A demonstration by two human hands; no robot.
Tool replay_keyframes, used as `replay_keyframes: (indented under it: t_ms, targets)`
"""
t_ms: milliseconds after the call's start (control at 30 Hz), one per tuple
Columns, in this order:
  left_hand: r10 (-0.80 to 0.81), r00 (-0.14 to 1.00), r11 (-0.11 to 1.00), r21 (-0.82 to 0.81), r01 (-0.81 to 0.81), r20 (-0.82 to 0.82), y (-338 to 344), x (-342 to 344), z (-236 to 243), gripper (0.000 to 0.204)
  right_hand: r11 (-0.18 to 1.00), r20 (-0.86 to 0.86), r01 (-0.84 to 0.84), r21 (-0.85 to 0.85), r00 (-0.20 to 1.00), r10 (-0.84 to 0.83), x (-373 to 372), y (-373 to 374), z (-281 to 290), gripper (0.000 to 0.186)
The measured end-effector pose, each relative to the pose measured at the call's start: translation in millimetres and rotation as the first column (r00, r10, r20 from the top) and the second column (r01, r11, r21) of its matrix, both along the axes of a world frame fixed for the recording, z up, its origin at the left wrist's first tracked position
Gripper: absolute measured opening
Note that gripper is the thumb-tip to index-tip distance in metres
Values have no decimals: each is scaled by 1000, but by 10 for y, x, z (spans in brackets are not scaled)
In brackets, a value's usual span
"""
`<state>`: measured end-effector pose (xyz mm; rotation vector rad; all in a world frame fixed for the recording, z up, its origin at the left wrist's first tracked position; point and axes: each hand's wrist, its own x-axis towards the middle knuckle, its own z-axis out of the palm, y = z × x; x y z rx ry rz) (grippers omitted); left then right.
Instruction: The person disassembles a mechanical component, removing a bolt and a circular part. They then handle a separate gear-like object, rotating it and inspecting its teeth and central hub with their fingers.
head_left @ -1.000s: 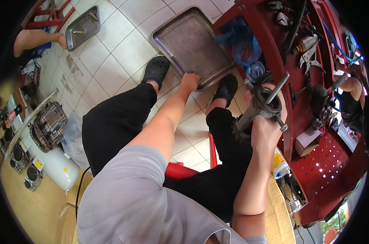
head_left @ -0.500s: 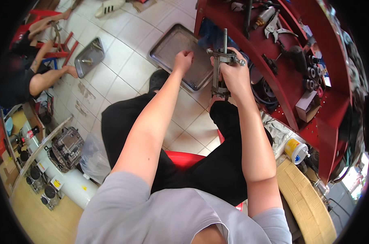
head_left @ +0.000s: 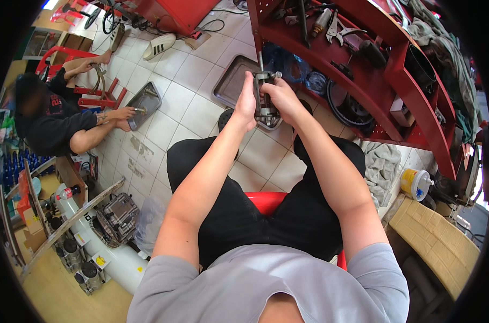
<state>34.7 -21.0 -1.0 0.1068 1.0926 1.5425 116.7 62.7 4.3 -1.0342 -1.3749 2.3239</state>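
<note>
A metal gear puller (head_left: pixel 265 97) with a long threaded rod is held upright above and between my knees. My left hand (head_left: pixel 246 103) holds it from the left, palm against its side and fingers reaching up along it. From the right, my right hand (head_left: pixel 281 98) is closed around its upper part, near a bolt head that sticks out. The puller's inner side is partly hidden by my fingers. Behind and below it lies a grey metal tray (head_left: pixel 229 81) on the tiled floor.
At right stands a red shelf unit (head_left: pixel 330 54) with pliers (head_left: pixel 338 31) and other tools. A black ring-shaped wheel part (head_left: pixel 344 107) lies beneath. At left, a seated person (head_left: pixel 53 116) reaches into another tray (head_left: pixel 146 102). A white tank (head_left: pixel 118 266) and cardboard (head_left: pixel 435 242) flank me.
My left hand, a fist apart from the puller before, has come right onto its side. The view has shifted, showing more of the other person, whose hand is now at their tray.
</note>
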Motion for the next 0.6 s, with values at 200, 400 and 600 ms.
replay_keyframes:
  t_ms: [200,400,600]
  targets:
    - [77,969,996,-21,-85,-235,57,-116,-202,63,973,-5,106,206,994,-107,-60,88,69,27]
    - [256,746,959,257,-118,-614,203,-182,-420,69,899,219,55,434,962,-165,-32,487,-142,63]
    - [213,525,959,278,47,-824,177,-181,-356,80,925,246,-23,380,966,-77,37,554,-151,65]
